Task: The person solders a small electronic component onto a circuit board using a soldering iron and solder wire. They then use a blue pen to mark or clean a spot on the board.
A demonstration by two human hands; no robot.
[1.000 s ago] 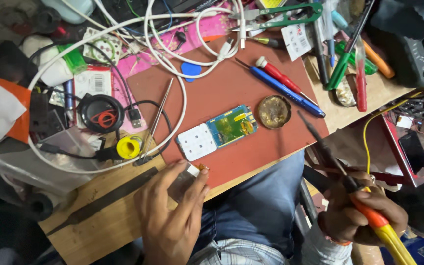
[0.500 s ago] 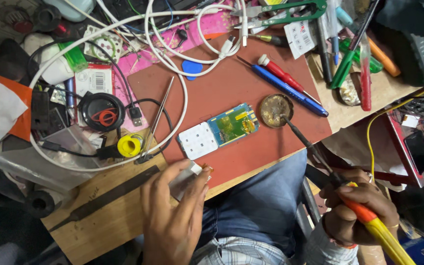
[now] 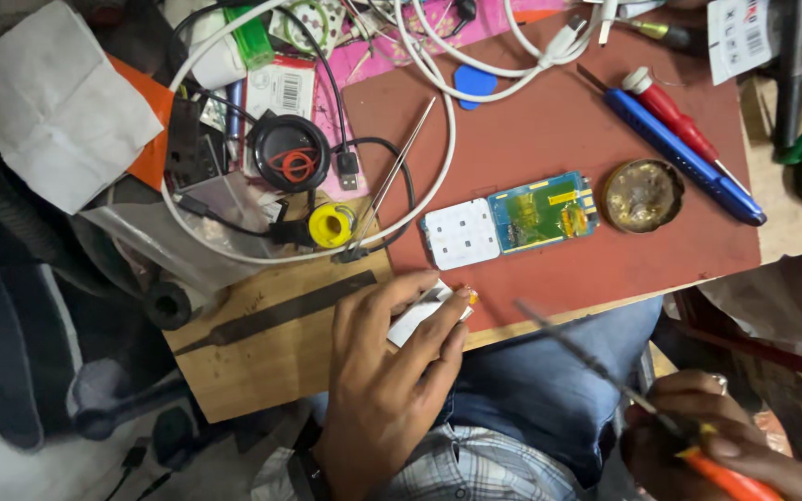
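Note:
My left hand [image 3: 390, 371] rests at the front edge of the wooden bench, its fingers pinching a small white flat part [image 3: 427, 311]. My right hand [image 3: 717, 445] is low at the right, over my lap, gripping a soldering iron [image 3: 605, 371] with an orange handle; its thin dark tip points up-left toward the bench edge. An opened phone circuit board [image 3: 508, 220], with a white keypad half and a blue-green half, lies on the dark red mat [image 3: 549, 130] above both hands. A round tin of flux [image 3: 642, 194] sits just right of the board.
A blue and a red screwdriver [image 3: 689, 148] lie at the mat's upper right. White cables [image 3: 438, 139] loop across the bench. Tweezers [image 3: 390, 186], a yellow solder spool [image 3: 331, 225], a black round part [image 3: 290, 153] and a dark flat file [image 3: 271, 311] lie to the left.
The view has moved closer to the bench. The soldering iron tip has drawn back from the flux tin toward my lap. My left hand keeps its hold on the white part.

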